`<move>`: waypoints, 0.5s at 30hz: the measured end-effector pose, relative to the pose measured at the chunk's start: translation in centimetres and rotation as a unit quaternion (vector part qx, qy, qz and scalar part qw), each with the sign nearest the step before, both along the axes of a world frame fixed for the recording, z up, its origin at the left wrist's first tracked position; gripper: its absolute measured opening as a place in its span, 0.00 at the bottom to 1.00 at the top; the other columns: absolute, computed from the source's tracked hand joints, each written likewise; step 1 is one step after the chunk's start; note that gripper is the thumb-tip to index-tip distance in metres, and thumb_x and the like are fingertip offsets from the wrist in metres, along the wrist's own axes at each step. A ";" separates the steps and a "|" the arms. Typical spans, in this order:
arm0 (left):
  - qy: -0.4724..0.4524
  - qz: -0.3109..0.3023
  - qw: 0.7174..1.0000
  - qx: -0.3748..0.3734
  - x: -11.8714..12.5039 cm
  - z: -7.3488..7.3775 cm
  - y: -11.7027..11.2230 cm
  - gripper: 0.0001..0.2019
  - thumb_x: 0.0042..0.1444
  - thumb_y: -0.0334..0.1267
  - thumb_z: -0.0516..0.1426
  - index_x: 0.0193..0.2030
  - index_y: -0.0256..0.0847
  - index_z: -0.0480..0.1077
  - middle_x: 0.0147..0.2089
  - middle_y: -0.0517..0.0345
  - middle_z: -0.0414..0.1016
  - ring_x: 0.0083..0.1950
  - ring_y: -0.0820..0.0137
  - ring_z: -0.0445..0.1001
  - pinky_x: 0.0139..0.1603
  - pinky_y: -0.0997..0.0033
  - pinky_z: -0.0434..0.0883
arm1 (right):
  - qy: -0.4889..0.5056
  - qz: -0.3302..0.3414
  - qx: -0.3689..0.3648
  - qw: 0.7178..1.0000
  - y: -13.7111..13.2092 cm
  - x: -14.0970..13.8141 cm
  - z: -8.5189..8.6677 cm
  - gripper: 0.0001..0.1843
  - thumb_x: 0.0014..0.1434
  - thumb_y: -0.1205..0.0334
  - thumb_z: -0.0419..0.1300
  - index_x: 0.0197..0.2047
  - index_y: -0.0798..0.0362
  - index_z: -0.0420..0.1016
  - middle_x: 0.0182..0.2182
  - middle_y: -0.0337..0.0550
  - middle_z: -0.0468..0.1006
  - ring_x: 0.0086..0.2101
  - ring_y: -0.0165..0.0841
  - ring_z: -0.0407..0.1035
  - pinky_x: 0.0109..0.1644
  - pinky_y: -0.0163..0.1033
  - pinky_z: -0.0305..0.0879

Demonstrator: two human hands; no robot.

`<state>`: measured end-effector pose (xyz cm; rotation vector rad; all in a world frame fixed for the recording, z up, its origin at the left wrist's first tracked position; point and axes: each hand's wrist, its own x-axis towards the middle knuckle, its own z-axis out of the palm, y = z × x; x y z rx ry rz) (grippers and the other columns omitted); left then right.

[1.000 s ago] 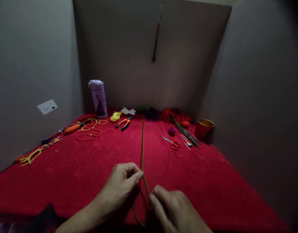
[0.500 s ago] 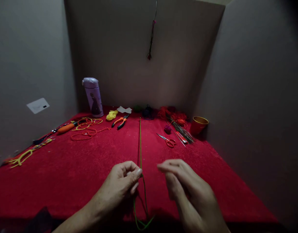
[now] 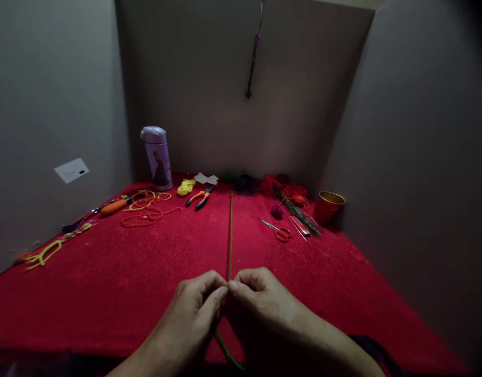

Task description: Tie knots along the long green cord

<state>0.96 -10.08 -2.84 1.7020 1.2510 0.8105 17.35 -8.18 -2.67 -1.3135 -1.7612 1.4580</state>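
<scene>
A long thin green stem wire (image 3: 230, 230) lies straight away from me on the red cloth (image 3: 107, 293). Its near end runs between my two hands, and a green loop (image 3: 224, 346) shows below them. My left hand (image 3: 197, 306) pinches the wire with thumb and forefinger. My right hand (image 3: 260, 298) meets it fingertip to fingertip and pinches the same wire. What the fingertips cover is hidden.
At the back stand a purple bottle (image 3: 157, 158) and a red cup (image 3: 329, 208). Orange-handled pliers (image 3: 199, 198), yellow and orange cords (image 3: 146, 207), red scissors (image 3: 276, 230), a bundle of wires (image 3: 302, 215) and red thread lie about. Cardboard walls close three sides; a strand (image 3: 253, 57) hangs above.
My right hand let go, lifted to the right with its fingers loose, then came back to pinch the wire beside my left hand. The left hand kept its hold.
</scene>
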 end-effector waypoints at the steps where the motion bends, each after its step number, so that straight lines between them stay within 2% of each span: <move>1: 0.020 -0.002 1.000 0.011 -0.1 0.0 -0.1 0.15 0.60 0.43 0.48 0.27 0.38 0.67 0.25 0.61 0.65 0.27 0.75 0.62 0.26 0.76 0.59 | -0.003 0.001 0.003 1.000 0.0 0.0 -0.2 0.18 0.57 0.53 0.53 0.22 0.56 0.60 0.20 0.34 0.55 0.21 0.22 0.49 0.20 0.29 0.43; 4: 0.081 0.004 0.995 0.062 -0.5 0.0 -0.3 0.13 0.60 0.40 0.47 0.29 0.39 0.67 0.27 0.60 0.69 0.28 0.73 0.66 0.29 0.75 0.62 | 0.010 -0.013 -0.003 1.000 0.2 -0.1 -0.6 0.15 0.55 0.55 0.56 0.22 0.57 0.63 0.19 0.34 0.58 0.22 0.23 0.51 0.22 0.29 0.44; 8: 0.150 0.016 0.971 0.186 -1.0 -0.2 -1.1 0.11 0.60 0.36 0.47 0.31 0.40 0.67 0.30 0.57 0.72 0.29 0.73 0.71 0.31 0.76 0.65 | 0.051 -0.039 -0.044 0.997 0.1 -0.1 -0.8 0.16 0.52 0.54 0.58 0.22 0.56 0.62 0.17 0.31 0.55 0.18 0.22 0.49 0.20 0.30 0.43; 12: 0.177 -0.023 0.935 0.307 -1.1 -1.6 -2.4 0.09 0.59 0.30 0.47 0.35 0.40 0.68 0.27 0.58 0.74 0.26 0.73 0.74 0.26 0.79 0.66 | 0.097 -0.046 -0.112 0.988 -0.2 -0.1 -1.0 0.16 0.52 0.52 0.58 0.25 0.57 0.67 0.16 0.33 0.60 0.17 0.23 0.53 0.19 0.30 0.46; 15: 0.191 -0.033 0.916 0.352 -0.9 -2.9 -3.4 0.11 0.57 0.26 0.47 0.36 0.40 0.69 0.25 0.59 0.74 0.24 0.73 0.75 0.24 0.80 0.67 | 0.120 -0.038 -0.132 0.983 -0.4 -0.2 -0.9 0.13 0.51 0.55 0.58 0.25 0.57 0.69 0.17 0.34 0.63 0.17 0.23 0.54 0.20 0.31 0.48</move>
